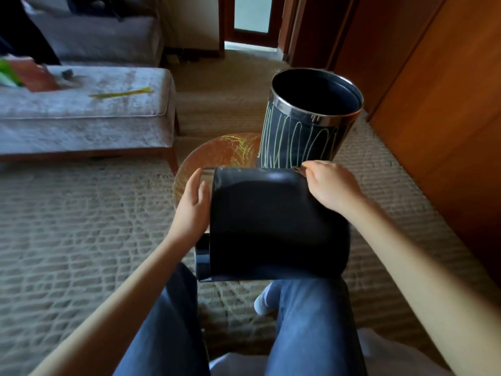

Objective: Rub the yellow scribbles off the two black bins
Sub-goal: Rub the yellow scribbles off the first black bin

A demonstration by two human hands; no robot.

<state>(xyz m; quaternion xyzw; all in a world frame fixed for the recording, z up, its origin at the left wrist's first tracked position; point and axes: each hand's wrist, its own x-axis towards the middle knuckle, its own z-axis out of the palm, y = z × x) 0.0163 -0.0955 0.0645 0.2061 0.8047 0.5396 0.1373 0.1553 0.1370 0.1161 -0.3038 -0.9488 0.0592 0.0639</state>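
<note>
Item one: near bin point(276, 223), on its side between the hands, visible face free of yellow. Left hand point(192, 202) lies flat against its end with fingers straight; right hand point(330, 185) pinches a small brown piece point(299, 169) at its far edge. Item two: far bin point(306, 131), upright just beyond the right hand, yellow scribbles point(287, 137) all over its wall, so roughly half the job looks left.

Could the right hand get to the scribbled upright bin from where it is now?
Probably yes. The upright bin stands just beyond the right hand, with nothing between them; the hand pinches a small brown thing at the edge of the lap bin.
</note>
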